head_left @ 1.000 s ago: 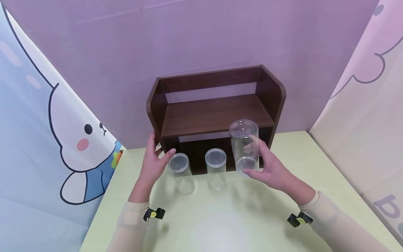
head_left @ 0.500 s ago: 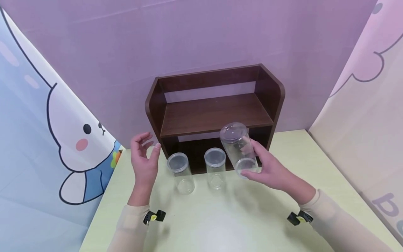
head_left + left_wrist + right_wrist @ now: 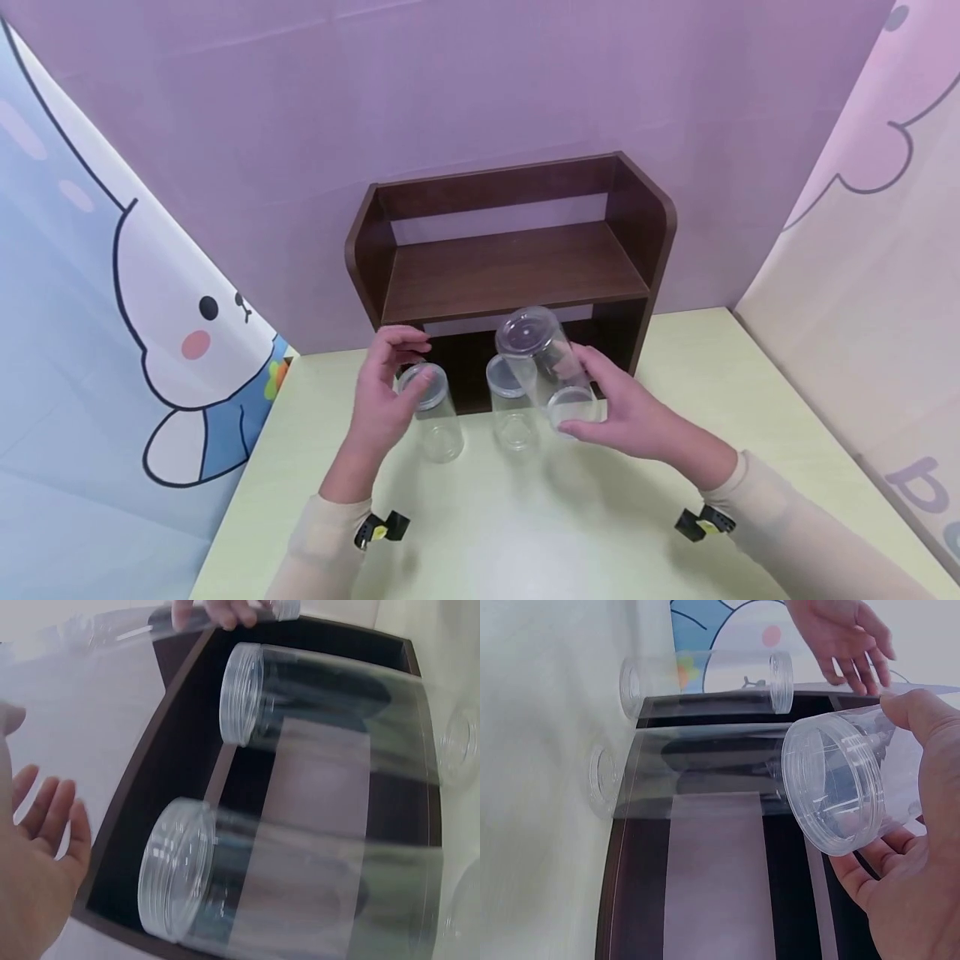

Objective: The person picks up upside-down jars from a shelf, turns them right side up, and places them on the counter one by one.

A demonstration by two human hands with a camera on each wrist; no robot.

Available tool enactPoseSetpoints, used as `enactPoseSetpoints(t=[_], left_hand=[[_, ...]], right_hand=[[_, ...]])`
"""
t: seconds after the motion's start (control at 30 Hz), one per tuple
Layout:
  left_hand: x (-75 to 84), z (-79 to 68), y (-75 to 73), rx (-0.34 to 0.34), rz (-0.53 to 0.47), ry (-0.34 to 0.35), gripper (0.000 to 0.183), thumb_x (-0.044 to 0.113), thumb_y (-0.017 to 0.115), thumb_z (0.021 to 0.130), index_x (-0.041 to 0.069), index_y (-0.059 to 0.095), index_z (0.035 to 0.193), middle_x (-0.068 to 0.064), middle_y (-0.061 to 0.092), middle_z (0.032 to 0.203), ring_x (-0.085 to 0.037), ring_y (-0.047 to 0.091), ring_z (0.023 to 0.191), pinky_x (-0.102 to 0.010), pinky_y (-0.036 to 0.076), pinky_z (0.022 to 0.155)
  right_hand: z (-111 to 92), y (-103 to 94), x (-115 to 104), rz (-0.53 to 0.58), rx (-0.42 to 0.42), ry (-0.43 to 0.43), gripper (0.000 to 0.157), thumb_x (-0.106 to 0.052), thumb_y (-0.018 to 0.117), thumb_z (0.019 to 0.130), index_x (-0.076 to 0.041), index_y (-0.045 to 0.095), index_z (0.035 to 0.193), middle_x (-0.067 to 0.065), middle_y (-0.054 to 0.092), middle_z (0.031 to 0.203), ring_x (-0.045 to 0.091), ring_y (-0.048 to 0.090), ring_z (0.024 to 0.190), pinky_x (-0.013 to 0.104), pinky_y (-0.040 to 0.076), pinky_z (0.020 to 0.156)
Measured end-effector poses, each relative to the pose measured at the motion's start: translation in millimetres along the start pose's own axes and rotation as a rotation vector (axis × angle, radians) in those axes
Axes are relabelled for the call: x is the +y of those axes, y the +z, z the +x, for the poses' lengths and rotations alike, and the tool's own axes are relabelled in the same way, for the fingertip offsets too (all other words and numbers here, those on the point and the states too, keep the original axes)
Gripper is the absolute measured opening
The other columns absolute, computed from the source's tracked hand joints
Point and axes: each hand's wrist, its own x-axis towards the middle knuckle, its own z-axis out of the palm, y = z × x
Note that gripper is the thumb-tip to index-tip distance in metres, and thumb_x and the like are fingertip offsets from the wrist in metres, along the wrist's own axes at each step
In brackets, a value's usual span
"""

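Observation:
My right hand [image 3: 633,412] grips a clear, lidded jar [image 3: 536,346] between thumb and fingers, above the table and in front of the shelf. The jar is tilted and upside down; its screw lid [image 3: 832,787] points downward in the right wrist view. Two similar clear jars stand upright on the table: a left jar [image 3: 441,433] and a middle jar [image 3: 516,429], which the held jar partly overlaps in the head view. My left hand [image 3: 386,404] holds nothing; its fingers are loosely bent beside the left jar's lid [image 3: 176,870], with a gap showing in the left wrist view.
A dark brown two-level shelf [image 3: 517,267] stands behind the jars against a purple backdrop [image 3: 480,92]. Printed cartoon panels border the pale green table [image 3: 480,525] on the left and right. Each wrist wears a strapped camera.
My left hand drew back from the shelf's left side, then moved right to the left jar. My right hand has shifted the held jar left and slightly lower, tilting it more.

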Motion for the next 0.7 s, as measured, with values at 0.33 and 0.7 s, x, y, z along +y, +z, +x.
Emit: enactPoseSetpoints(t=[0.33, 0.7], left_hand=[[9.6, 3.9, 22.0, -0.224, -0.047, -0.082, 0.063, 0.034, 0.083, 0.100, 0.005, 0.056, 0.150, -0.012, 0.062, 0.147, -0.045, 0.061, 0.133, -0.039, 0.054, 0.111], [10.9, 10.0, 40.4, -0.310, -0.100, -0.074, 0.083, 0.053, 0.081, 0.100, 0.011, 0.046, 0.163, -0.012, 0.058, 0.155, -0.032, 0.059, 0.137, -0.041, 0.054, 0.113]], right_hand=[[0.3, 7.8, -8.5, 0.004, -0.038, 0.005, 0.097, -0.017, 0.098, 0.086, -0.019, 0.043, 0.166, -0.001, 0.059, 0.152, 0.018, 0.059, 0.135, 0.037, 0.052, 0.116], [0.6, 13.3, -8.9, -0.005, -0.079, -0.007, 0.094, -0.023, 0.097, 0.088, -0.012, 0.044, 0.166, 0.004, 0.058, 0.154, 0.020, 0.061, 0.133, 0.041, 0.054, 0.114]])
